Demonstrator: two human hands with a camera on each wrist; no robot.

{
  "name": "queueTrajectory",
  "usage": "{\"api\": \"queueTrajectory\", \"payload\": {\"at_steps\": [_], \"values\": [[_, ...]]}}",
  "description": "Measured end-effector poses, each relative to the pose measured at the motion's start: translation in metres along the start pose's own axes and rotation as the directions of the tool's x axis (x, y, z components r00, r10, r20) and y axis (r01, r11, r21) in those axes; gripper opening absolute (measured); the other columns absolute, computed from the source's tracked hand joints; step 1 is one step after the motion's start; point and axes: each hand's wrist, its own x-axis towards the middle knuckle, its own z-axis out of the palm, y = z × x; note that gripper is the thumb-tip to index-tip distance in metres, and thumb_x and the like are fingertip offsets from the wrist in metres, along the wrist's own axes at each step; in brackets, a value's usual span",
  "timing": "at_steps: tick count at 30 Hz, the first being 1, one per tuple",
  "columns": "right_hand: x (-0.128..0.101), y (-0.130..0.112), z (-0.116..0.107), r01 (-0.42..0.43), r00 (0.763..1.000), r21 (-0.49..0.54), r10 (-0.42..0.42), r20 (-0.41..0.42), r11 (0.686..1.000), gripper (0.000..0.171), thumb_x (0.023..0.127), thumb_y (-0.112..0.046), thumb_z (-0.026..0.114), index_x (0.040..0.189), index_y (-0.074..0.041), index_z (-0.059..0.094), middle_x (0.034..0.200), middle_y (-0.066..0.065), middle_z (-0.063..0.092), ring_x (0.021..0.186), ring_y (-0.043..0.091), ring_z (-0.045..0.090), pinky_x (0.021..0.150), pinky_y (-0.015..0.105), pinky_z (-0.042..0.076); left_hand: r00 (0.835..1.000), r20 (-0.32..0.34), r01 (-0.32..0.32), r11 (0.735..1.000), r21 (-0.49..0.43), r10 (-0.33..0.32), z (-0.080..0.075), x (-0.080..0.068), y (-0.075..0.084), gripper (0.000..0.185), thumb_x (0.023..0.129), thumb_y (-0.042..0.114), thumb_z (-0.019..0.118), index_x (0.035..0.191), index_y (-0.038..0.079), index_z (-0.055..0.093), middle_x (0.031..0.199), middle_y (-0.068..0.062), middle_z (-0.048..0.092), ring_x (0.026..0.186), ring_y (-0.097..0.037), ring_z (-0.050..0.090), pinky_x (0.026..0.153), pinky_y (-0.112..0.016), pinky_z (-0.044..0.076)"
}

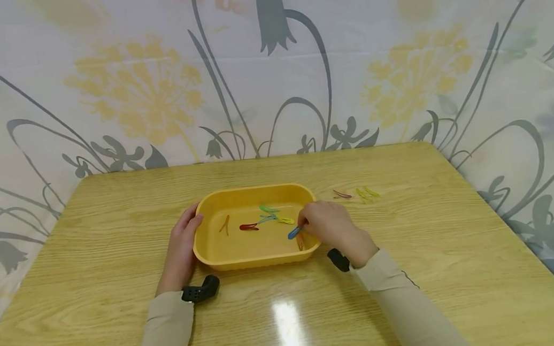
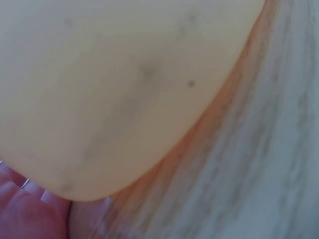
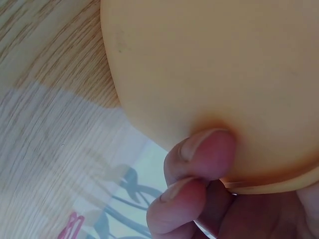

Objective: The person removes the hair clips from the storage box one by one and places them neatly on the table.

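Observation:
A yellow plastic tray (image 1: 259, 260) stands on the table. My left hand (image 1: 183, 246) holds its left side, thumb at the rim; in the left wrist view, part of the hand (image 2: 27, 211) shows beyond the tray wall. Over the right rim, my right hand (image 1: 331, 225) pinches a blue hair clip (image 1: 294, 233) that points down into the tray. The right wrist view shows curled fingers (image 3: 212, 154) against the outer wall; the blue clip is hidden there. Inside lie a red clip (image 1: 248, 227), an orange clip (image 1: 225, 225), a green clip (image 1: 269, 209), a light blue clip (image 1: 267, 218) and a yellow clip (image 1: 285, 220).
Another orange clip (image 1: 300, 242) lies by the tray's right wall. On the table to the right of the tray are a purple-pink clip (image 1: 342, 194) and some yellow clips (image 1: 367, 193). A flower-patterned cloth (image 1: 252, 89) hangs behind the wooden table (image 1: 94, 250).

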Motion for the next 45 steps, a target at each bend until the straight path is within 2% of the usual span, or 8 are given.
{"api": "queueTrajectory", "payload": {"at_steps": [12, 21, 28, 32, 37, 41, 45], "values": [[0.0006, 0.0012, 0.0013, -0.006, 1.000, 0.050, 0.006, 0.001, 0.999, 0.007, 0.088, -0.023, 0.063, 0.085, -0.019, 0.067, 0.079, -0.007, 0.064, 0.065, 0.008, 0.053, 0.056, 0.024, 0.043, 1.000, 0.002, 0.004, 1.000, -0.007, -0.004, 0.0004, -0.0005, 0.0007, 0.047, 0.098, 0.035, 0.041, 0.142, 0.019, 0.035, 0.147, 0.003, 0.031, 0.130, -0.014, 0.035, 0.106, -0.032, 0.033], [0.0015, 0.0034, 0.0014, -0.009, 1.000, 0.059, 0.009, 0.004, 0.998, 0.010, 0.092, -0.022, 0.057, 0.092, -0.018, 0.066, 0.086, -0.005, 0.065, 0.069, 0.008, 0.056, 0.059, 0.026, 0.046, 1.000, 0.004, -0.005, 1.000, 0.002, 0.005, 0.0017, -0.0014, 0.0017, 0.047, 0.098, 0.035, 0.040, 0.142, 0.020, 0.034, 0.147, 0.003, 0.031, 0.130, -0.015, 0.035, 0.107, -0.034, 0.032], [0.0003, 0.0063, -0.0003, 0.034, 0.999, 0.080, -0.034, -0.002, 0.996, 0.009, 0.095, -0.020, 0.050, 0.092, -0.015, 0.057, 0.076, -0.004, 0.058, 0.059, 0.010, 0.046, 0.053, 0.023, 0.039, 1.000, 0.005, -0.002, 1.000, 0.004, 0.002, 0.0014, -0.0004, 0.0008, 0.047, 0.098, 0.035, 0.040, 0.143, 0.019, 0.034, 0.147, 0.003, 0.031, 0.130, -0.015, 0.035, 0.106, -0.032, 0.033], [-0.0001, 0.0071, -0.0010, 0.045, 0.999, 0.099, -0.047, 0.020, 0.994, 0.010, 0.097, -0.020, 0.048, 0.092, -0.015, 0.054, 0.074, -0.005, 0.054, 0.058, 0.010, 0.044, 0.053, 0.023, 0.036, 1.000, 0.001, -0.004, 1.000, 0.004, 0.004, 0.0003, -0.0010, -0.0004, 0.047, 0.098, 0.035, 0.040, 0.142, 0.018, 0.035, 0.146, 0.002, 0.032, 0.129, -0.015, 0.036, 0.104, -0.028, 0.035], [-0.0004, 0.0078, -0.0023, 0.014, 0.998, 0.110, -0.020, 0.055, 0.994, 0.009, 0.096, -0.022, 0.049, 0.092, -0.015, 0.054, 0.078, -0.005, 0.055, 0.062, 0.011, 0.047, 0.058, 0.025, 0.040, 1.000, 0.020, -0.014, 1.000, -0.004, 0.014, 0.0007, -0.0008, -0.0012, 0.048, 0.098, 0.035, 0.040, 0.143, 0.018, 0.034, 0.147, 0.001, 0.032, 0.130, -0.016, 0.036, 0.101, -0.026, 0.037], [0.0009, 0.0086, -0.0015, 0.030, 0.999, 0.096, -0.034, 0.037, 0.995, 0.007, 0.094, -0.020, 0.053, 0.090, -0.015, 0.057, 0.082, -0.004, 0.060, 0.065, 0.009, 0.049, 0.061, 0.025, 0.043, 1.000, 0.022, -0.016, 1.000, -0.006, 0.016, 0.0005, -0.0005, -0.0013, 0.047, 0.098, 0.036, 0.040, 0.142, 0.018, 0.035, 0.146, 0.001, 0.032, 0.129, -0.016, 0.037, 0.099, -0.024, 0.039], [0.0033, 0.0086, -0.0005, 0.044, 0.999, 0.071, -0.045, 0.012, 0.996, 0.004, 0.089, -0.019, 0.058, 0.086, -0.016, 0.059, 0.079, -0.005, 0.061, 0.063, 0.008, 0.050, 0.058, 0.024, 0.042, 1.000, 0.023, -0.014, 1.000, -0.017, 0.014, -0.0007, 0.0000, -0.0011, 0.048, 0.098, 0.037, 0.041, 0.142, 0.018, 0.035, 0.146, 0.000, 0.033, 0.129, -0.016, 0.037, 0.099, -0.024, 0.038]]}}
